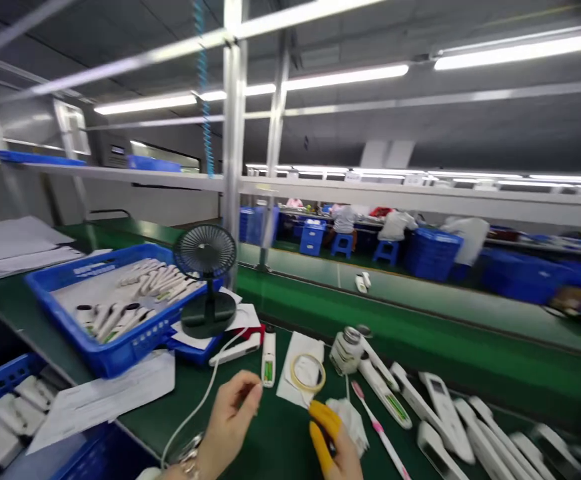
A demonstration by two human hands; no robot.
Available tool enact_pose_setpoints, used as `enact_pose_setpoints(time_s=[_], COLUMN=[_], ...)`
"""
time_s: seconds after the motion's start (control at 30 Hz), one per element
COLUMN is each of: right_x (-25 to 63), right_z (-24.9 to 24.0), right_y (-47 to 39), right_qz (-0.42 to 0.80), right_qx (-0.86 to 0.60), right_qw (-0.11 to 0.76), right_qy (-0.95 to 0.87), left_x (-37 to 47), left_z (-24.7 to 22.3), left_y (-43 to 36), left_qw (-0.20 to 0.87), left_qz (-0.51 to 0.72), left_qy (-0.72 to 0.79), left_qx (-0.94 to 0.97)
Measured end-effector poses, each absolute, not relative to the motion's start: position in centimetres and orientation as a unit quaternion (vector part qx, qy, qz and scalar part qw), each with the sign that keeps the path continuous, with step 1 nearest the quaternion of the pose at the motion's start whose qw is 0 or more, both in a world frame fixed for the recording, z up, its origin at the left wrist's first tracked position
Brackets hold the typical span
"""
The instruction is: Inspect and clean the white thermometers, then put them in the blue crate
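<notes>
My left hand (235,417), bare with a bracelet at the wrist, is over the green table with thumb and index tip close together; whatever they may pinch is too small to name. My right hand (333,440) wears yellow finger covers, its thumb and index apart, nothing visible between them. Just beyond it a ring of tape (320,385) lies on white paper (288,383). Between the hands and the fan stands out a white device (268,360) with a green strip. A glass jar (346,350) and a pink-and-white toothbrush (380,430) are right of the tape.
A black fan (208,313) stands beside a blue tray (105,353) of white devices. More white devices (443,407) lie at the right. A white cable (198,403) curves past my left hand. Metal posts and a shelf rise behind; several people sit far off.
</notes>
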State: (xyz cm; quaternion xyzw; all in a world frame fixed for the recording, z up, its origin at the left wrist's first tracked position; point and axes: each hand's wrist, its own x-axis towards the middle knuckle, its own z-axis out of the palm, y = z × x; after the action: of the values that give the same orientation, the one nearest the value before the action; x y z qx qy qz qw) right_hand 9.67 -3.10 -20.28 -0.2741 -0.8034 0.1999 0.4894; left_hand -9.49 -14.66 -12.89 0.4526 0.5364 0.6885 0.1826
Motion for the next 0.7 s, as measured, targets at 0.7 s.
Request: enact_pose_setpoints(time_s=[0.7], right_x=[15.2], right_z=[-19.6], right_y=[12.1], right_qz=[-0.004], right_qx=[-0.615], right_qw=[0.359], right_qy=[-0.702], left_x=[-2.2], left_z=[-20.8], left_y=[-1.9], left_qw=[0.338], left_qz=[0.576], left_qy=[0.529], left_qx=[0.523])
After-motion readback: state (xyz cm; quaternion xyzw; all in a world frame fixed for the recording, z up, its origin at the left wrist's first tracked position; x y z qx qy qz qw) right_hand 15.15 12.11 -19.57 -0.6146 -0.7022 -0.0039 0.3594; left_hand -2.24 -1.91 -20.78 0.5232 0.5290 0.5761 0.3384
